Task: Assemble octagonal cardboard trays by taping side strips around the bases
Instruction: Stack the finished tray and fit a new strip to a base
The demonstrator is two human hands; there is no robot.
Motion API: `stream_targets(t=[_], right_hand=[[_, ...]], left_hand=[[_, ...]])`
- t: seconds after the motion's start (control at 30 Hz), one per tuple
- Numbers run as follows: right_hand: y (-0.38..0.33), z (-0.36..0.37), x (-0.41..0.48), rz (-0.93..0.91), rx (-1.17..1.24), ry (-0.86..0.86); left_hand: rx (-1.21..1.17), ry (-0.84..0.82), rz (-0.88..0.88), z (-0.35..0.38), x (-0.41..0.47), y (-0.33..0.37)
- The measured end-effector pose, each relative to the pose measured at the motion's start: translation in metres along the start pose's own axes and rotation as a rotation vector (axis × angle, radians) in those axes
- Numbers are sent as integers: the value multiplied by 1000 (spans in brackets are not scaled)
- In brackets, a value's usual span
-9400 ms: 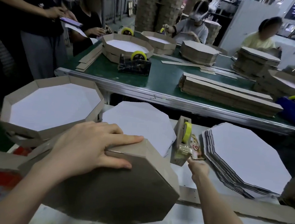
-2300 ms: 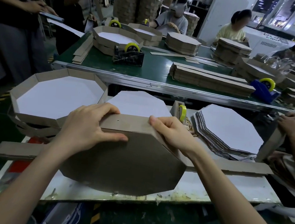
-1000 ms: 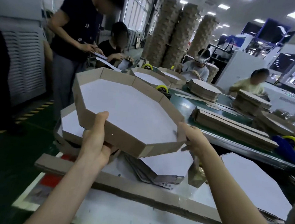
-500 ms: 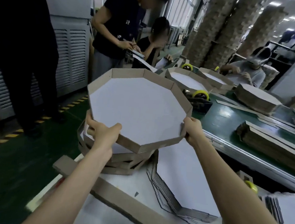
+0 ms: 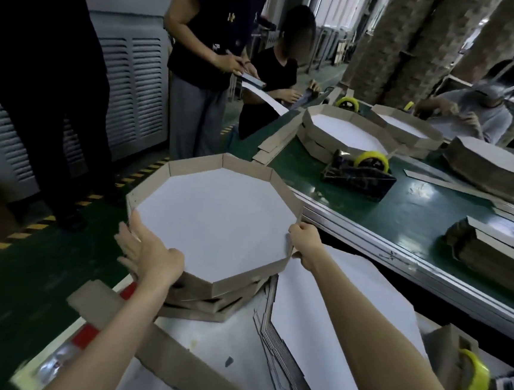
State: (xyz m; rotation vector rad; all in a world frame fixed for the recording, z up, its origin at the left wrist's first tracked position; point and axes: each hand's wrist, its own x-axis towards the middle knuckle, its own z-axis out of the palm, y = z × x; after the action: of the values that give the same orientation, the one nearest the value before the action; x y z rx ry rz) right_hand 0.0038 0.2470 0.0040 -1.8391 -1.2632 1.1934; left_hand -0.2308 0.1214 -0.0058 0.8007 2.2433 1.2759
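While the tray (image 5: 216,222) sits open side up on the stack of finished trays (image 5: 208,307) at the left end of my table (image 5: 221,341), I have a hand at each side of it. Its white floor faces the ceiling and the brown walls stand up all round. It has eight even sides, so no direction is the long one. A corner of it points back toward me, and it lies flat or close to flat on the stack.

My left hand (image 5: 147,256) is at the near left wall, with the fingers straight and spread against the cardboard and the thumb reaching up over the rim. My right hand (image 5: 305,244) is at the right wall, with the fingers curled under and round it and the thumb pinching from the inside.

Just right of the stack lies a pile of flat bases (image 5: 331,325), white side up. A long strip (image 5: 172,368) lies along the near edge of the table, under my left forearm. A tape dispenser (image 5: 475,382) with a yellow roll stands at the far right.

Beyond my table runs a green bench (image 5: 403,214). On it are a black dispenser (image 5: 360,176), more trays (image 5: 348,134) and bundles of strips (image 5: 493,253). Other people work along the bench, and one of them in a dark top (image 5: 210,35) stands at its left end
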Motion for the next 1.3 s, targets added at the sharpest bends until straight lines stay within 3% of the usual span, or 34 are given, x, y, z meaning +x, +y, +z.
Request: stream_targets(t=[0.1,0.23,0.33,0.63,0.77,0.9,1.07,1.3], right_hand=[[8,8,7,21,57,9],[2,11,14,-9,74,41],[0,11,14,-58,82,63],[5,6,9,36,-22,-28],[6,-6,2,59,53,-85],[32,-25,-11,-19,103,36],[91,-48,-45,-165,-328,137],[170,-57,-110,-109,-834,-55]], left_hand=[[341,-135,421,10,-6,-3],[524,-672,672,14,-22,5],[695,-647,883,19,-32,6],[758,-708,849,20,-28,10],[712,-703,889,17,-34,12],[543,-612,890,11,-40,21],[232,-626,787,9,-56,46],[-48,-757,720,4,-91,55]])
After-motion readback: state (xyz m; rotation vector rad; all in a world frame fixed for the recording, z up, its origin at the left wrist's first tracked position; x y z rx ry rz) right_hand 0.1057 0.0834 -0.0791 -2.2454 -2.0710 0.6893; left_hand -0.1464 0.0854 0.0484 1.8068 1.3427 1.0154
